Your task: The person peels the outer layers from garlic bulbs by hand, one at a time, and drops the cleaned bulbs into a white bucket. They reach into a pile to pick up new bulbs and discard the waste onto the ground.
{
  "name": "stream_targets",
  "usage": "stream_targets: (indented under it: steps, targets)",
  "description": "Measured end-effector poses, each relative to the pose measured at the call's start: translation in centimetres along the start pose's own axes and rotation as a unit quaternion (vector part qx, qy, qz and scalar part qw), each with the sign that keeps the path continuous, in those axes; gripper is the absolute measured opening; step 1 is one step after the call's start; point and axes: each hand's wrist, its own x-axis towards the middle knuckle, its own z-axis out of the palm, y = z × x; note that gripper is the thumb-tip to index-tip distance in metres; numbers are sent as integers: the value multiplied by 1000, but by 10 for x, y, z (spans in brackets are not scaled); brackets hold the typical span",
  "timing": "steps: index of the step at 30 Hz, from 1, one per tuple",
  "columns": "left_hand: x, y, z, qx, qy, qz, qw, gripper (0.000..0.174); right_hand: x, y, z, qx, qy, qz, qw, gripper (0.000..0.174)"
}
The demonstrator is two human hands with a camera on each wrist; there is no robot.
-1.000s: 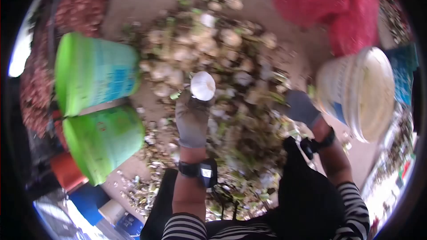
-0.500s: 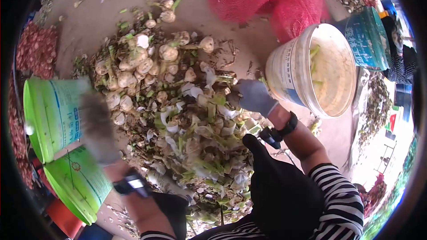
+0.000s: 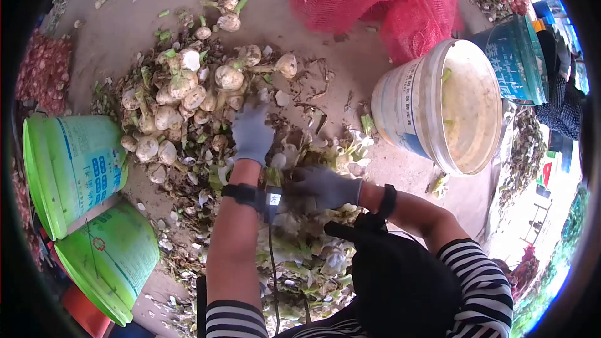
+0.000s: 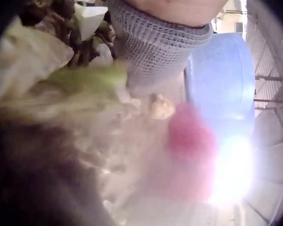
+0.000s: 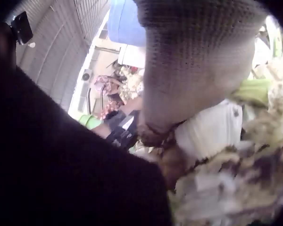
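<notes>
A heap of garlic bulbs (image 3: 181, 84) with roots and cut stems lies on the ground ahead in the head view. Pale husks and leaf scraps (image 3: 341, 150) spread from it toward the person. My left hand (image 3: 252, 134), in a grey knit glove, reaches over the heap's near right edge with its fingers relaxed and pointing forward. Close behind it, the gloved right hand (image 3: 325, 186) is low among the husks, its fingertips blurred; whether it holds something, I cannot tell. In the right wrist view, a broad white husk (image 5: 212, 132) lies just below that glove.
Two green buckets (image 3: 75, 172) lean at the left. A white bucket (image 3: 407, 97) stands at the right with green scraps inside, a teal bucket (image 3: 513, 56) behind it. Red mesh sacks (image 3: 350, 0) lie at the back. Black-clothed knee (image 3: 407, 281) is at the near right.
The left hand carried a white peeled bulb, swung left to the green buckets, and is back at the heap without it. The right hand has come left from beside the white bucket into the husks.
</notes>
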Motion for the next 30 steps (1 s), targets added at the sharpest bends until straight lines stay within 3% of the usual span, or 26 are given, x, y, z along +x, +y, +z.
stream_targets:
  steps: [1,2,3,4,5,6,7,9,10,11,12,13,14,15,16,17,18,19,21,22,23,25,26,28,29,30]
  targets:
    - [5,5,-6,-70,71,14,995,35,-6,8,4,78,-33,11,996,41]
    - [4,9,-14,-190,37,-56,979,27,-14,26,4,128,-11,42,991,37]
    - [1,20,-28,-190,31,-56,980,27,-10,28,-8,132,-10,46,990,37]
    - [-2,32,-41,-419,14,-186,889,23,-4,24,-29,100,88,86,987,34]
    - [-6,41,-49,-615,-1,-303,728,21,1,18,-48,64,185,122,973,30]
    - [-10,49,-54,-632,-27,-318,706,21,7,10,-61,62,185,123,973,30]
    - [-13,51,-48,-633,-28,-317,705,21,16,1,-72,-1,224,121,967,27]
    - [-22,57,-27,-484,-17,-169,859,24,26,-8,-82,-64,262,123,955,24]
    - [-27,65,-17,-572,-8,-200,795,29,28,-9,-85,-44,273,131,952,23]
    - [-36,65,-14,-574,-12,-201,793,29,28,-8,-87,-24,284,138,949,24]
    - [-37,74,-31,-620,-90,-273,730,31,27,5,-82,75,323,101,938,28]
    - [-40,79,-40,-653,-165,-340,656,33,24,12,-83,75,322,102,938,28]
    - [-49,86,-34,-662,-112,-253,696,39,18,16,-84,156,283,158,933,30]
    - [-54,91,-36,-662,-114,-255,695,39,15,14,-86,234,241,212,917,32]
    - [-57,96,-42,-546,-72,-152,821,43,16,6,-88,312,234,230,891,32]
    - [-59,98,-44,-407,-26,-43,912,49,14,3,-89,312,232,230,892,32]
    - [-61,95,-42,-480,-49,-73,873,54,11,1,-91,312,198,232,900,31]
    - [-63,92,-42,-480,-49,-75,873,54,8,1,-91,311,164,234,906,30]
    - [-70,88,-41,-556,-79,-114,820,54,1,8,-82,293,163,204,920,27]
    - [-70,87,-45,-649,-95,-145,740,55,3,-3,-92,347,143,219,901,26]
    - [-69,89,-49,-649,-93,-145,741,55,5,-9,-99,398,123,231,879,26]
    - [-69,93,-55,-715,-99,-185,666,57,5,-9,-104,406,103,238,876,28]
    - [-70,97,-55,-715,-99,-186,666,57,5,-10,-107,404,92,245,877,28]
    - [-72,105,-54,-635,-19,-143,759,50,4,-11,-104,402,81,253,876,27]
    - [-74,107,-58,-635,-19,-145,759,50,3,-11,-98,435,94,256,858,28]
    - [-74,109,-67,-690,-29,-198,695,46,2,-11,-94,468,107,258,839,28]
